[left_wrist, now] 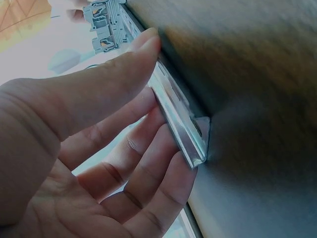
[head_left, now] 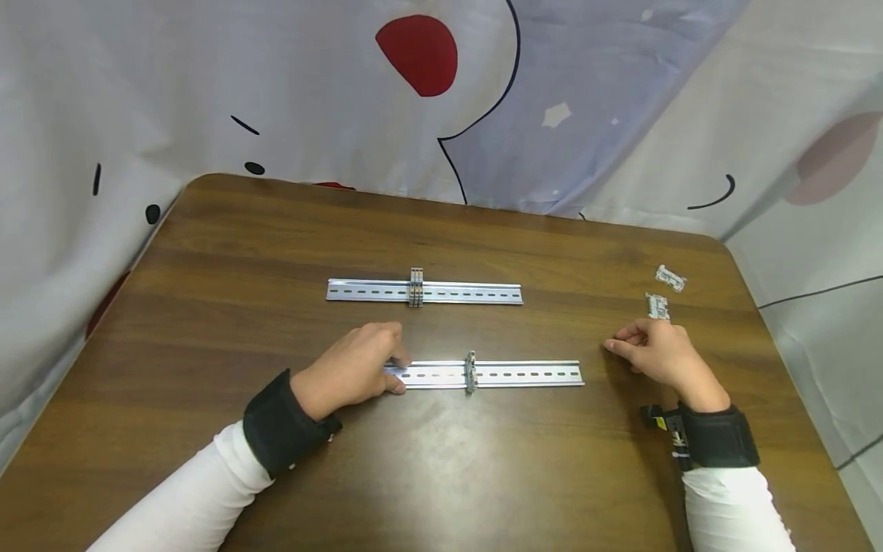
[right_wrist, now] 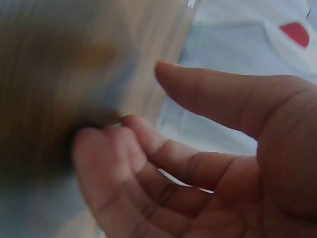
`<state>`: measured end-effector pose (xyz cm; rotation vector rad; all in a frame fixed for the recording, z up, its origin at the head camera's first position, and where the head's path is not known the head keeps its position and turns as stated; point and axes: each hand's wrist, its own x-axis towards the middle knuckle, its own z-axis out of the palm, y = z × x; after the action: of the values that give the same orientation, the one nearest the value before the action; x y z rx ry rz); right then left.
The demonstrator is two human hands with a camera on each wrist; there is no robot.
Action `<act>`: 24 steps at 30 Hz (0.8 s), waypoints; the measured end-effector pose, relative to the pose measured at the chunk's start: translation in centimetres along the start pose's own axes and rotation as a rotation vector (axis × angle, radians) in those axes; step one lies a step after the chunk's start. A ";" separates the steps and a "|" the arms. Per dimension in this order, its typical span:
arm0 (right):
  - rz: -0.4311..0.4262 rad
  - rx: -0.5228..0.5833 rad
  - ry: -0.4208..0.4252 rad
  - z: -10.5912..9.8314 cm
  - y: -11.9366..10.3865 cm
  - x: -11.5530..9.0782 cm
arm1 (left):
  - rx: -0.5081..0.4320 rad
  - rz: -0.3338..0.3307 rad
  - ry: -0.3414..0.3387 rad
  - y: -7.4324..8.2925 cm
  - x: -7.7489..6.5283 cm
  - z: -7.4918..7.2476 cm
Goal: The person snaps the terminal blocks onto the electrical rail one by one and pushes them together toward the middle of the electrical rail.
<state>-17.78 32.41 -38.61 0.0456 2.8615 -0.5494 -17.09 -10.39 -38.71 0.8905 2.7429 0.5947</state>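
Observation:
My left hand (head_left: 352, 364) grips the left end of the nearer slotted metal DIN rail (head_left: 527, 374), its thumb on the near edge and its fingers along the far one. The left wrist view shows the rail's bent end (left_wrist: 185, 131) between thumb and fingers. A grey terminal block (head_left: 471, 373) stands across this rail left of its middle. Over at the right, my right hand (head_left: 658, 354) hovers low above the table beside a loose terminal block (head_left: 658, 307). Its thumb stands apart from its loosely bent fingers (right_wrist: 168, 153), with nothing held between them.
Farther back lies a second DIN rail (head_left: 476, 294) with several terminal blocks (head_left: 416, 287) clipped side by side on it. Another loose terminal block (head_left: 671, 278) lies at the right rear of the wooden table (head_left: 276, 230). A patterned white cloth (head_left: 310, 92) hangs behind the table.

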 end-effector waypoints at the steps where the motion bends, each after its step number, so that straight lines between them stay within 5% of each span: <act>1: 0.026 -0.023 -0.002 -0.4 0.6 0.0 | -0.002 -0.003 0.001 0.0 -0.1 0.0; 9: 0.192 -0.088 -0.026 -2.6 5.1 0.8 | -0.013 -0.004 0.005 -0.1 -0.1 0.0; 15: 0.202 -0.050 -0.030 -2.8 6.3 3.1 | -0.012 -0.009 0.004 -0.1 0.0 -0.2; 24: 0.140 -0.004 0.109 -1.7 5.8 4.6 | -0.007 0.014 0.018 -0.1 -0.1 -0.1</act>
<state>-22.22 38.40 -40.24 0.2816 2.9347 -0.5275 -17.09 -10.57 -38.69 0.9080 2.7508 0.6182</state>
